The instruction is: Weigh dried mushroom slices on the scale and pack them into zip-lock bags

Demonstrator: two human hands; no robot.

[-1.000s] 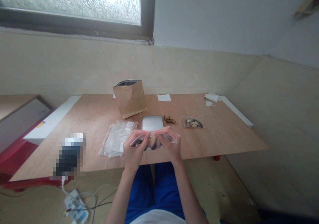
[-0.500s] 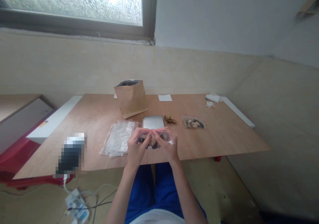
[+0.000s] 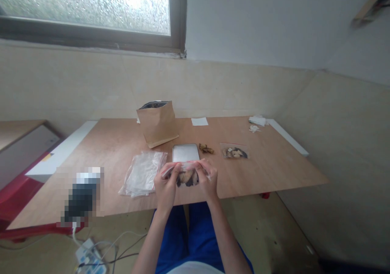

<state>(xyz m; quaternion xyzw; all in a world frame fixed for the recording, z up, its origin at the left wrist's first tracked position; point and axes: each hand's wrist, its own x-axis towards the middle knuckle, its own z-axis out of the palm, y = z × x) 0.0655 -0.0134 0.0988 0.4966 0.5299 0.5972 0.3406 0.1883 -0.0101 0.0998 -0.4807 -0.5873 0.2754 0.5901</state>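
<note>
Between my hands is a clear zip-lock bag with dark and pale dried slices in it and a pink strip along its top. My left hand pinches the left part of its top edge, thumb in front. At the right part of that edge my right hand grips in the same way. Just beyond the bag lies a flat tray-like plate with a pale top, partly hidden by my hands. Some brown dried pieces rest to the right of the plate.
A standing open brown paper pouch is at the back left. Flat empty clear bags lie left of my hands. A filled zip-lock bag lies to the right. White paper and white packets sit along the back; a pixelated object is front left.
My thumbs have moved apart from the middle of the bag's top edge towards its two ends. The bag's mouth, wide before, now looks flatter. The view has shifted slightly.
</note>
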